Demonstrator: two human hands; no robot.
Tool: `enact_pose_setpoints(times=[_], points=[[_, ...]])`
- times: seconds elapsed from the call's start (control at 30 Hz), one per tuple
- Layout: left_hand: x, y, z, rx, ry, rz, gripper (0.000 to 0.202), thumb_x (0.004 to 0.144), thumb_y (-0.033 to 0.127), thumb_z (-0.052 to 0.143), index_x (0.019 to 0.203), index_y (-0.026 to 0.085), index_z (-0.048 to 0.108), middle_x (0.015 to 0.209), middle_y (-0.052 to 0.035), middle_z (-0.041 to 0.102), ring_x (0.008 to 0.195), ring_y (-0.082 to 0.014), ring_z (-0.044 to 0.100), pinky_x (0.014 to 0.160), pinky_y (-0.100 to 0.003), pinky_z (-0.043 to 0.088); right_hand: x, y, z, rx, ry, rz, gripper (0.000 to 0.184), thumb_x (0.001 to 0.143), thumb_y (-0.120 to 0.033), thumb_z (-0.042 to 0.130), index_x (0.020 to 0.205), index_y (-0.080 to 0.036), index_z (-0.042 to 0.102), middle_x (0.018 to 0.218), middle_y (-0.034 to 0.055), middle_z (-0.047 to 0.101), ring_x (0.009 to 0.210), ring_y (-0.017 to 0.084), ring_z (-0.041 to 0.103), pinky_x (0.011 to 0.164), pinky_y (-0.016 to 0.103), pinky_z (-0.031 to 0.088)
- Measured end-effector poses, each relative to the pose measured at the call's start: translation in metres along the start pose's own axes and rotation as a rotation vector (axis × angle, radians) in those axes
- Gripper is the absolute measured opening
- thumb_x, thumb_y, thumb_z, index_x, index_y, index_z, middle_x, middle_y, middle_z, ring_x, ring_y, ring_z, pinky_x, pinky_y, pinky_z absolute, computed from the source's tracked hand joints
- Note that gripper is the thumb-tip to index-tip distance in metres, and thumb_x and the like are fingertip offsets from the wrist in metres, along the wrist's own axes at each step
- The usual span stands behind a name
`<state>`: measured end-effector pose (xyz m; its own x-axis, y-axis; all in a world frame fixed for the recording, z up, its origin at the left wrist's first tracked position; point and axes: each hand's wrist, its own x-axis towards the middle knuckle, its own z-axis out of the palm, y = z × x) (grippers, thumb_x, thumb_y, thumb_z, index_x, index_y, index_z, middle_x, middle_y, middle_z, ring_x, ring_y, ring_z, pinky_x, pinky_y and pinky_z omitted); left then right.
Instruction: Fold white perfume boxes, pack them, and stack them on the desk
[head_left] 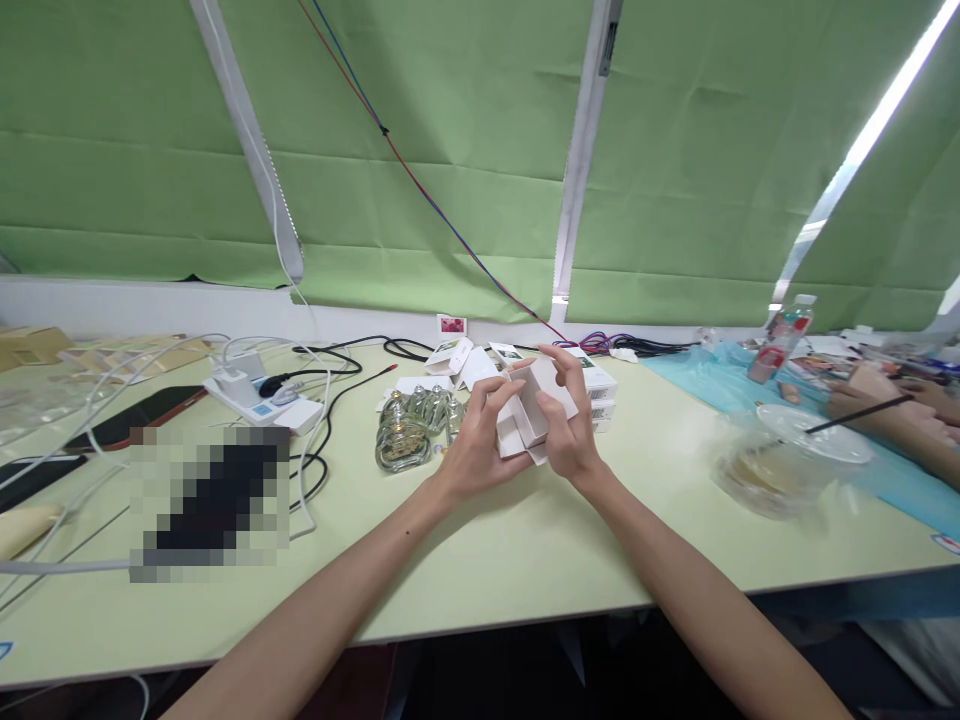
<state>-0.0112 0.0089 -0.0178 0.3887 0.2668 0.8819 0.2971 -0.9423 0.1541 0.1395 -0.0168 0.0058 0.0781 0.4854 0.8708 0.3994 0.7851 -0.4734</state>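
Both my hands are closed round a small white cardboard box (531, 408), its flaps standing open toward me. My left hand (478, 440) grips its left side and underside. Fingers of my right hand (571, 425) press on its right wall and flap. Left of the box stand several small glass bottles (403, 443) with gold-toned parts, grouped close together. Just behind my hands lie white cartons (450, 357), some with open flaps. More white boxes (600, 385) are stacked behind my right hand.
At left, a power strip (259, 400), cables and dark phone-like devices (139, 415) lie on the table (480, 575). At right are a plastic bowl with a lid (814, 435), a bottle (781, 340) and a blue sheet (690, 375). Another person's hands (874, 395) are at far right.
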Motion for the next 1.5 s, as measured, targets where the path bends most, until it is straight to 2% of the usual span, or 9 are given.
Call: enact_pose_setpoints(times=[0.53,1.03,1.23,1.5], points=[[-0.0001,0.0005,-0.0002,-0.013,0.001,-0.010,0.082,0.076,0.026,0.077,0.145,0.028,0.032,0.131,-0.0160,0.045,0.121,-0.0311,0.051,0.093,-0.048,0.052,0.0006,-0.0012,0.0012,0.022,-0.011,0.000,0.045,0.088,-0.025,0.044,0.133,-0.024,0.047,0.132,0.0097,0.058,0.119,0.026,0.053,0.094,0.044,0.045],[-0.0005,0.0007,0.0002,-0.008,0.003,-0.018,0.078,0.075,0.025,0.076,0.142,0.026,0.035,0.130,-0.0161,0.046,0.120,-0.0303,0.053,0.092,-0.046,0.053,0.0004,-0.0014,0.0007,0.021,-0.030,-0.003,0.043,0.088,-0.023,0.043,0.131,-0.022,0.048,0.130,0.0105,0.059,0.109,0.024,0.056,0.089,0.042,0.045],[-0.0001,0.0019,-0.0004,-0.004,-0.001,-0.022,0.078,0.075,0.024,0.076,0.142,0.026,0.035,0.131,-0.0159,0.047,0.120,-0.0304,0.053,0.093,-0.047,0.052,0.0011,-0.0047,0.0007,0.023,-0.052,0.001,0.043,0.088,-0.022,0.042,0.130,-0.022,0.047,0.117,0.0078,0.065,0.103,0.023,0.058,0.087,0.040,0.045],[0.0003,0.0020,-0.0002,-0.003,-0.005,-0.023,0.078,0.075,0.024,0.076,0.142,0.025,0.035,0.131,-0.0164,0.046,0.120,-0.0299,0.052,0.092,-0.046,0.053,0.0011,-0.0039,0.0010,0.014,-0.043,-0.003,0.043,0.087,-0.021,0.043,0.130,-0.023,0.047,0.125,0.0089,0.061,0.104,0.023,0.056,0.087,0.040,0.045]])
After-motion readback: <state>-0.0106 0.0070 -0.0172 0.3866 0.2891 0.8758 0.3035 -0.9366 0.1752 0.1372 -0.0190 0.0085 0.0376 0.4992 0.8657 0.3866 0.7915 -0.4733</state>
